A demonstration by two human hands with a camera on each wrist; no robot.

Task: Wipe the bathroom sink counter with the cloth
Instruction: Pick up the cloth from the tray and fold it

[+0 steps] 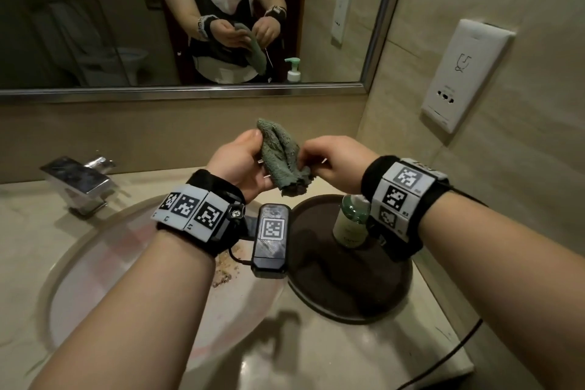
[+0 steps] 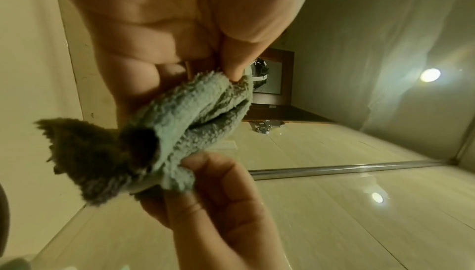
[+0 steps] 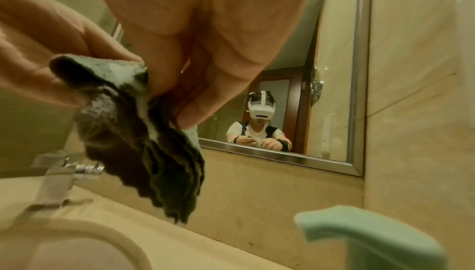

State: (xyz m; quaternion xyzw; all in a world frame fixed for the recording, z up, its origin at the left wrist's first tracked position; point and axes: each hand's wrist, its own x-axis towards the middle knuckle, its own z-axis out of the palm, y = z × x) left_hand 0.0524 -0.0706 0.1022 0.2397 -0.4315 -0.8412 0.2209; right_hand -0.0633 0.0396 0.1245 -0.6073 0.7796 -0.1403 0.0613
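A crumpled green cloth (image 1: 280,155) hangs in the air above the back of the beige counter (image 1: 332,358). My left hand (image 1: 258,155) grips its upper left side, thumb on top. My right hand (image 1: 305,158) pinches its right edge. In the left wrist view the left hand's thumb (image 2: 233,69) presses into the cloth (image 2: 192,116), and the right hand's fingers (image 2: 218,193) hold it from below. In the right wrist view the cloth (image 3: 144,152) dangles from my right hand (image 3: 174,108) over the sink rim (image 3: 77,231). Brown crumbs (image 1: 224,266) lie on the sink's edge.
A chrome faucet (image 1: 79,180) stands behind the round basin (image 1: 95,263). A dark round tray (image 1: 348,288) at the right carries a green pump bottle (image 1: 351,222). A black device (image 1: 272,237) hangs from the left wrist. A mirror (image 1: 95,9) and a wall socket (image 1: 465,73) lie beyond.
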